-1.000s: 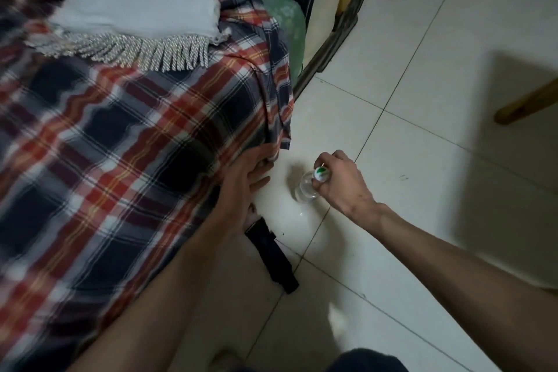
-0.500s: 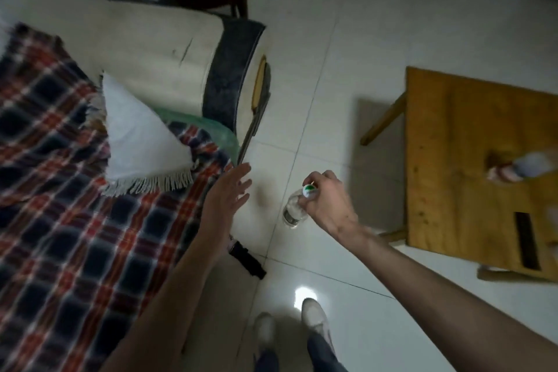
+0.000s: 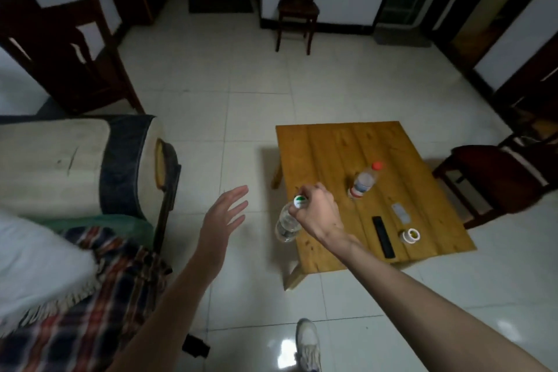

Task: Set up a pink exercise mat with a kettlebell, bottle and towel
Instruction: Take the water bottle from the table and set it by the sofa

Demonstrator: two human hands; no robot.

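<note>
My right hand (image 3: pixel 317 211) grips a clear plastic bottle (image 3: pixel 287 225) by its neck, just under the white and green cap. The bottle hangs in the air beside the left edge of a low wooden table (image 3: pixel 332 145). My left hand (image 3: pixel 223 220) is open with fingers spread, held over the floor to the left of the bottle and touching nothing. A white fringed towel (image 3: pixel 36 278) lies on the plaid cover at the lower left. No pink mat and no kettlebell are in view.
On the table stand a red-capped bottle (image 3: pixel 363 181), a black remote (image 3: pixel 383 237), a small white item (image 3: pixel 401 211) and a tape roll (image 3: pixel 410 235). A sofa arm (image 3: pixel 60 163) is at left, dark wooden chairs (image 3: pixel 297 9) around. A black object (image 3: pixel 196 346) and my shoe (image 3: pixel 308 344) are on the tiles.
The view has risen from the floor beside the sofa to the whole room. My right hand has lifted the bottle off the tiles. My left hand has left the plaid cover and opened.
</note>
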